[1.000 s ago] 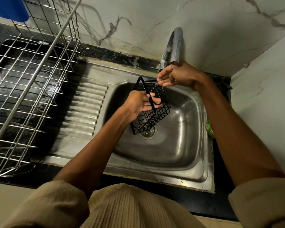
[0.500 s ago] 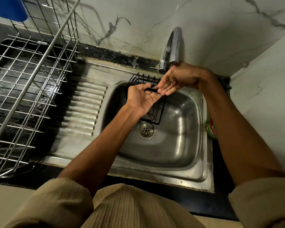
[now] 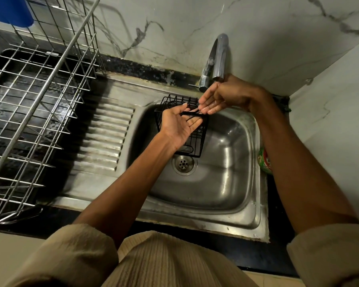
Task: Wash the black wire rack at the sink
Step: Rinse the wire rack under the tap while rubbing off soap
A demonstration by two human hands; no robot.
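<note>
Black wire rack [image 3: 197, 139] over sink [image 3: 226, 183] basin, under tap. Left hand [image 3: 177, 126] palm-up, fingers straight, supporting top bar; right hand [image 3: 220, 98] flat, fingertips touching. Probably light, stiff, wet-slippery; best gripped at frame bar.

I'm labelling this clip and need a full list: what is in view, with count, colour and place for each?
black wire rack: one, black, held over the sink basin below the tap
sink: one, steel, centre, with drain and ribbed drainboard at its left
tap: one, chrome, behind the basin
dish rack: one, silver wire, left on the counter
blue object: one, blue, top left corner
green and red item: one, right of the sink, partly hidden
left hand: palm up, rack's bar across its straight fingers
right hand: under the spout, wet fingers touching the rack
sleeves: two, beige, bottom edge
</note>
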